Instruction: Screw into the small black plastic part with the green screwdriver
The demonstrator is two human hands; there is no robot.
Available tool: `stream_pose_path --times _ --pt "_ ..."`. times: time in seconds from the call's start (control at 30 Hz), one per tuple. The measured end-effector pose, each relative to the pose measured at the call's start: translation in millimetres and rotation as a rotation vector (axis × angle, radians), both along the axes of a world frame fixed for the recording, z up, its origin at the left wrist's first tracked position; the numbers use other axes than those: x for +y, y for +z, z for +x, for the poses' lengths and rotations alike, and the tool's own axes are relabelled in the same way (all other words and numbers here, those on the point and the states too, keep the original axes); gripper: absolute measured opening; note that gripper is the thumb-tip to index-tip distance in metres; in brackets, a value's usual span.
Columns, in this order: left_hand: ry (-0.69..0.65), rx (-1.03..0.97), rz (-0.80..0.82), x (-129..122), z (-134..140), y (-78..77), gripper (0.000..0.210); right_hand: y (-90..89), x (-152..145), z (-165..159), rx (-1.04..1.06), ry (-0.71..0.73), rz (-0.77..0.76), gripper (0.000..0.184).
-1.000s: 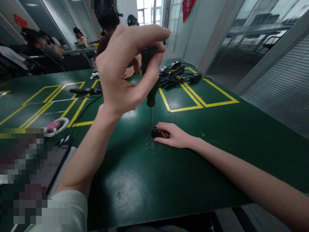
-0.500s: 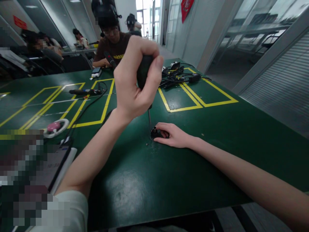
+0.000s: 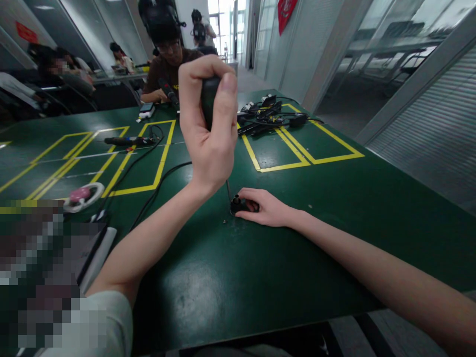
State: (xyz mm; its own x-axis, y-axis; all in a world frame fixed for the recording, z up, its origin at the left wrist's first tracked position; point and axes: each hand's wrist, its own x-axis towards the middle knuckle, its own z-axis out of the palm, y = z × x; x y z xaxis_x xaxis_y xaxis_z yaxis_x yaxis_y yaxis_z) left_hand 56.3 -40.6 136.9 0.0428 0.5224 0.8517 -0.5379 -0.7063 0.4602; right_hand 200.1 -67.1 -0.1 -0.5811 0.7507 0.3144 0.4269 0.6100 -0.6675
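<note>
My left hand (image 3: 208, 129) is wrapped round the thick dark handle of a screwdriver (image 3: 210, 103), held upright above the table. Its thin metal shaft (image 3: 228, 190) shows below the wrist and runs down to a small black part (image 3: 236, 204). Where the tip meets the part is too small to make out. My right hand (image 3: 262, 207) pinches this part against the green table (image 3: 282, 272) between thumb and fingers; a short round stub stands up from it. A tiny screw-like piece (image 3: 224, 221) lies just left of it.
Beyond my hands lies a heap of black cables (image 3: 266, 116). A corded dark tool (image 3: 128, 141), a white ring with a pink piece (image 3: 84, 196) and yellow tape outlines (image 3: 130, 190) are on the left. Across the table sits a person (image 3: 163, 69) holding a dark tool.
My left hand has turned about the handle, its wrist swinging to the right, which uncovers more of the black cable behind it. My right hand and the small black part keep their place.
</note>
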Motion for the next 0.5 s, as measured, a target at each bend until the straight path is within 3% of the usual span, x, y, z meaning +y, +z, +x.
stream_pose_path --times 0.07,0.2,0.33,0.5 --pt "0.057 -0.038 -0.252 -3 -2 6.3 0.013 -0.3 0 0 0.001 0.000 0.003 0.024" --pt "-0.019 0.064 -0.487 -5 -5 17.9 0.053 -0.2 0 -1 0.011 0.002 0.001 0.023" --pt "-0.084 0.029 -0.520 -5 -4 21.5 0.051 0.5 -1 -1 0.020 0.006 -0.004 0.023" --pt "-0.060 0.089 -0.519 -8 -5 23.0 0.050 0.1 0 -1 0.014 0.003 -0.003 0.024"
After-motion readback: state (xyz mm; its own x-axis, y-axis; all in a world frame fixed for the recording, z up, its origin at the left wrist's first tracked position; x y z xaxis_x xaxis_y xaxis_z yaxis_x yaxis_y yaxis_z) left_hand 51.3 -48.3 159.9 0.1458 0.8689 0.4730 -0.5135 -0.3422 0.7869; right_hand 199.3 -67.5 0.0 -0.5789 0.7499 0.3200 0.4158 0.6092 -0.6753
